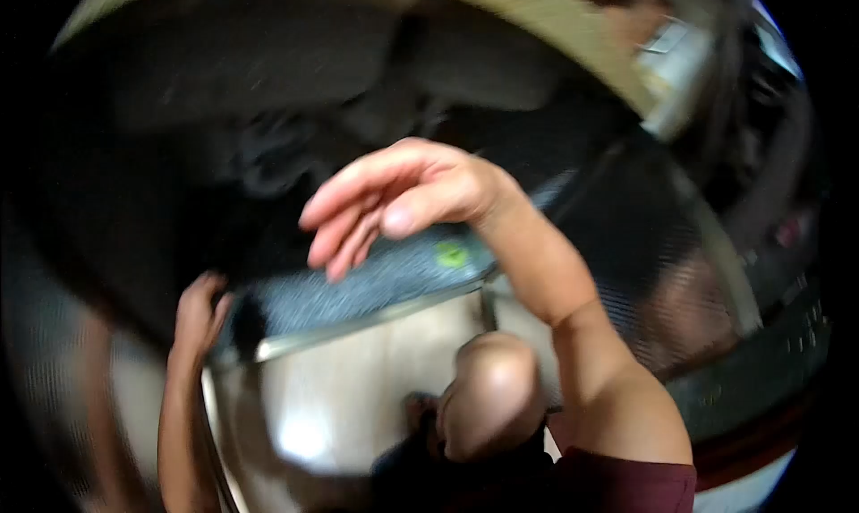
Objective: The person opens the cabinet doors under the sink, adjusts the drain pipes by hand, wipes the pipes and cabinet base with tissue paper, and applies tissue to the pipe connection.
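My right hand is raised in the middle of the view, palm turned down and to the left. Its fingers are loosely bent and apart from the thumb, with nothing between them. Beneath it runs a grey, textured strip with a bright green mark near its right end. At the strip's left end is my left hand, blurred, with thumb and fingers apart at the dark edge. Nothing held shows in it; whether it touches the edge I cannot tell.
Beyond the strip lies a large dark interior, with blurred grey shapes inside. A pale yellowish rim curves along the top. Dark mesh-like panels stand to the right. Below are a shiny pale floor and a bent knee.
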Demonstrator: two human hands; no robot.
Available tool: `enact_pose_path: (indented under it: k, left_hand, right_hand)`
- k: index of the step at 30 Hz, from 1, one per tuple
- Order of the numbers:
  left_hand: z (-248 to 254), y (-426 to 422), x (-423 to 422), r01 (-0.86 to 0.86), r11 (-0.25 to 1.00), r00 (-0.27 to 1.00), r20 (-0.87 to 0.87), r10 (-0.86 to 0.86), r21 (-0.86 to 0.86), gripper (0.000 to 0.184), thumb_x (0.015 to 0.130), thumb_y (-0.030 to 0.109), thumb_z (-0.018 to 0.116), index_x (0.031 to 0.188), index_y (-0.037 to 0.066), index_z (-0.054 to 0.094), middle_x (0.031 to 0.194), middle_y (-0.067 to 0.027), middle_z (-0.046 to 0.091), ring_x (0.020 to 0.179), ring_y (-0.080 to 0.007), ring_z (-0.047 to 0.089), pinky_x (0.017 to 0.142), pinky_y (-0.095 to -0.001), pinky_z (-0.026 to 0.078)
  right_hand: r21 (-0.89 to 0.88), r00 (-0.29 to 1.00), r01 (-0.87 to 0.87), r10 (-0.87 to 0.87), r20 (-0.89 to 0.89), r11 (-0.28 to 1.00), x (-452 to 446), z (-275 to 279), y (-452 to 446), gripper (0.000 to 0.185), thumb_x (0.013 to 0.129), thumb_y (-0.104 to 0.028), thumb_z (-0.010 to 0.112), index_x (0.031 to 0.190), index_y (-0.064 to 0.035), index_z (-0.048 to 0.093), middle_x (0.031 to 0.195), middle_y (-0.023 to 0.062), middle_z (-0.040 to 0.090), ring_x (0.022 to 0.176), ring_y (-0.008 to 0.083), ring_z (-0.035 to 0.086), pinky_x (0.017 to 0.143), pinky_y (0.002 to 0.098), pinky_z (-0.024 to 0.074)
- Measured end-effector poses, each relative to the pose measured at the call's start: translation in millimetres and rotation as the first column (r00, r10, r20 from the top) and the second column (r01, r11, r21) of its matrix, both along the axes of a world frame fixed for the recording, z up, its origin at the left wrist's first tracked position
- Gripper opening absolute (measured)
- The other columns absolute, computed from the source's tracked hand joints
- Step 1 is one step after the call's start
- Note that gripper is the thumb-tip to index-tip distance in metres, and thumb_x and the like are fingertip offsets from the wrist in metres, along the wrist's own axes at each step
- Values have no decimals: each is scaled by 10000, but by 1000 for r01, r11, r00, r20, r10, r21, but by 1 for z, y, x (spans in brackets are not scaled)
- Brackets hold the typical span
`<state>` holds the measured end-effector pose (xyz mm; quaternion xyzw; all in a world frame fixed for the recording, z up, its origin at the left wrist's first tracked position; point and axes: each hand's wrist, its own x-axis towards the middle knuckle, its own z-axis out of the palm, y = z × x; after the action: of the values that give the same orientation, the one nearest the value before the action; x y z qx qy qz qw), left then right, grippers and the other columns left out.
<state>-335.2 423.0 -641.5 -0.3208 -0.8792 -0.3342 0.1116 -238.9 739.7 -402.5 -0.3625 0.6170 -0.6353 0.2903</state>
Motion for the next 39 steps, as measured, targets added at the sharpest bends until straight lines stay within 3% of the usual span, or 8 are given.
enact_pose_path:
  k: [10, 13, 18, 21, 24, 30, 34, 39]
  left_hand:
    - [1, -1, 5, -15, 999, 995, 100, 11, 41, 213, 730, 36, 647, 907, -82, 636, 1125, -257, 596, 1017, -413, 582, 907, -407, 456]
    - [-5, 5, 7, -44, 998, 995, 93, 39, 52, 359, 744, 222, 651, 931, -84, 625, 1104, -284, 595, 1041, -436, 568, 924, -424, 451]
    - [-30, 10, -4, -12, 993, 997, 73, 3, 118, 243, 770, 115, 624, 913, -82, 629, 1058, -252, 616, 995, -396, 597, 874, -415, 482]
    - [-21, 12, -1, 5, 997, 970, 243, -23, 75, 225, 730, 8, 635, 936, -83, 639, 1109, -283, 595, 1081, -409, 556, 967, -406, 420]
    - [-37, 12, -8, 21, 999, 981, 191, -30, 49, 242, 764, 78, 613, 940, -89, 618, 1075, -282, 594, 1034, -435, 554, 937, -437, 423]
    - [-14, 9, 6, 16, 999, 985, 172, -21, 30, 187, 765, 43, 589, 888, -97, 571, 1036, -287, 572, 1002, -446, 543, 899, -416, 434]
    - [-20, 0, 4, -66, 997, 958, 277, 72, -29, 200, 824, 75, 602, 978, -52, 600, 1036, -247, 597, 1005, -360, 561, 921, -439, 430]
    - [-17, -2, 0, -1, 996, 991, 132, 13, -90, 222, 822, 108, 632, 996, -30, 636, 996, -200, 641, 928, -358, 611, 842, -404, 490]
  right_hand:
    - [-68, 663, 121, -132, -737, 990, 53, 230, 4, 341, 887, -264, 607, 1087, 13, 608, 851, 114, 665, 719, 185, 647, 619, 289, 535]
    - [-626, -168, 575, -672, -721, 527, 28, 280, 34, 263, 903, -215, 580, 1067, -13, 620, 681, 39, 622, 525, 108, 575, 450, 207, 460]
    - [-690, -693, 718, 11, -720, 92, 85, 347, 113, 310, 881, -140, 576, 1165, -21, 540, 876, 98, 528, 739, 197, 507, 605, 324, 430]
    - [-791, -286, 555, 834, -472, -258, 153, 380, 155, 416, 869, -125, 577, 1260, -34, 468, 1093, 173, 474, 965, 288, 477, 778, 414, 418]
    - [-867, 362, 295, 887, -286, -400, 200, 391, 199, 534, 857, -110, 577, 1355, -46, 396, 1310, 248, 420, 1191, 379, 446, 951, 504, 405]
    - [-846, 448, 235, 826, -343, -478, 210, 381, 230, 262, 934, -173, 437, 1125, -167, 615, 1474, 79, 315, 1415, 271, 210, 1120, 506, 221]
    - [-677, 540, 410, 761, -360, -611, 189, 401, 244, 221, 918, -144, 462, 1022, -66, 641, 900, 160, 698, 699, 314, 697, 587, 429, 573]
    - [-283, 674, 459, 538, -506, -842, 154, 311, 161, 203, 836, -40, 463, 961, 63, 584, 993, 260, 627, 935, 406, 615, 818, 470, 488]
